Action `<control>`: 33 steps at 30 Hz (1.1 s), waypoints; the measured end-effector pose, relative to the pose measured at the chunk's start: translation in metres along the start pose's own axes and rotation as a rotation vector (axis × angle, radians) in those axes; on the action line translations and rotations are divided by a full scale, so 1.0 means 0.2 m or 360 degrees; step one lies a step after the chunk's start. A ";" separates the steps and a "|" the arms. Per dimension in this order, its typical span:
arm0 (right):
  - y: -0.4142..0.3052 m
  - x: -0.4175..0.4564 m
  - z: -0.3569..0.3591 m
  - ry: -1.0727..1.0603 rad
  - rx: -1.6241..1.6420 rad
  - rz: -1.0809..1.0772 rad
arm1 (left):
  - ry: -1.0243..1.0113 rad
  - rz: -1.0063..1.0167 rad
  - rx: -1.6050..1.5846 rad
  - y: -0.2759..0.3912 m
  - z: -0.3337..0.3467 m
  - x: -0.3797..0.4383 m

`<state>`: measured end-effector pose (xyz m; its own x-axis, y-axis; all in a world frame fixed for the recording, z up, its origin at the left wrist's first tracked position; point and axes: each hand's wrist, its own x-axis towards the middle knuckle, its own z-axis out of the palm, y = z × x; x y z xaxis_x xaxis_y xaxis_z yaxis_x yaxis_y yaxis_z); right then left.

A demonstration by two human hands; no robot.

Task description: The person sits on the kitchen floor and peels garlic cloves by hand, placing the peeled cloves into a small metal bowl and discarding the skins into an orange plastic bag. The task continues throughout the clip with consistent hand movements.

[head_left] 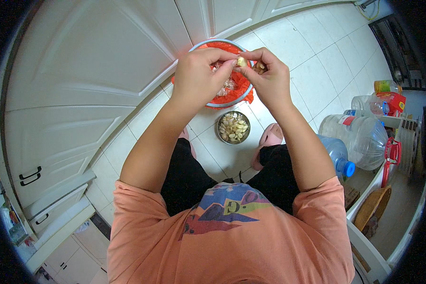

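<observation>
A pale garlic clove (pixel 241 61) sits between the fingertips of both hands, above a round bin (pixel 220 105). My left hand (pixel 200 76) pinches at its left side with thumb and index finger. The thumb and index finger of my right hand (pixel 272 76) grip the other side. More brownish, unpeeled cloves (pixel 259 67) show in the curl of my right hand's other fingers. A red plastic bag (pixel 239 80) lines the bin, and whitish garlic skins (pixel 227 88) lie inside, partly hidden by my hands. Below stands a round metal bowl (pixel 218 134) holding many peeled cloves (pixel 234 127).
The bin and bowl stand on white floor tiles (pixel 310 53), the bowl between my pink shoes (pixel 271 135). White cabinet doors (pixel 92 46) rise at left. At right are large plastic bottles (pixel 351 136), a red handle (pixel 392 152) and a shelf rack (pixel 367 184) with a brown basket (pixel 372 209).
</observation>
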<state>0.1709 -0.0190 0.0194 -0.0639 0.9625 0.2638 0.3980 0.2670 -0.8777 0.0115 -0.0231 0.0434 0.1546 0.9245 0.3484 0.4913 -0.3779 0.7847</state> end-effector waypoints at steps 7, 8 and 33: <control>0.00 -0.01 -0.01 -0.0035 -0.0062 -0.0053 | -0.0086 -0.0071 0.0035 0.00 0.00 0.00; 0.00 -0.01 -0.01 -0.0045 -0.0100 -0.0075 | -0.0070 -0.0020 0.0080 0.00 0.01 -0.01; -0.03 -0.02 -0.02 -0.0036 -0.0157 -0.0133 | 0.0137 0.0274 0.0227 0.00 0.05 -0.01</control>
<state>0.1733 -0.0243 0.0249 -0.1206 0.9382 0.3244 0.4783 0.3413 -0.8092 0.0196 -0.0244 0.0380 0.1757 0.8371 0.5181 0.5810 -0.5130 0.6319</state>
